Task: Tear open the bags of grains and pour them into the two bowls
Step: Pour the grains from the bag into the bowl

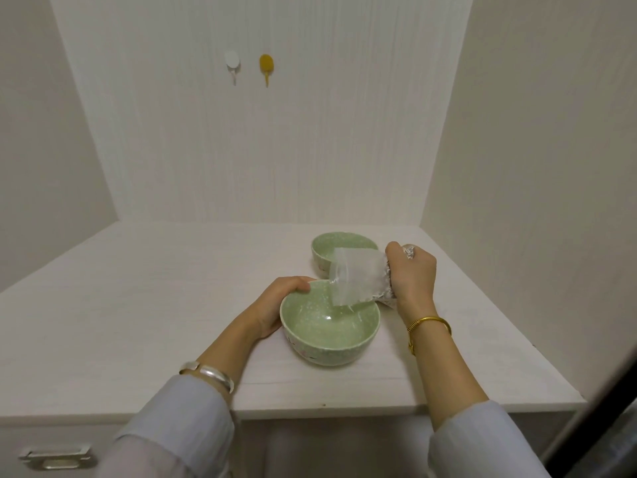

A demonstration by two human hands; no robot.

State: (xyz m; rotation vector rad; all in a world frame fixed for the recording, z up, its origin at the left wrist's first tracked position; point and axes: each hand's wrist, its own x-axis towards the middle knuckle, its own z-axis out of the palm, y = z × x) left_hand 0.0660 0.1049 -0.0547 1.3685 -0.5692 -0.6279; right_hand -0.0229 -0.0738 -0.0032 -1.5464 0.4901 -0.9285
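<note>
Two pale green bowls stand on the white counter [138, 322]. The near bowl [320, 343] looks bare inside, and my left hand [275, 305] grips its left rim. Behind it stands the far bowl [331, 240], partly hidden by a clear plastic bag [355, 277]. My right hand [410, 274] holds that bag by its bunched end, tipped with the open mouth down over the right inner side of the near bowl. The bag's clear part looks empty; a speckled lump shows only by my fingers. No grains can be made out in either bowl.
The counter sits in a white alcove with walls at the left, back and right. Two hooks, one white [232, 63] and one yellow [266, 66], hang on the back wall. A drawer handle [57, 457] is below the front edge at the left.
</note>
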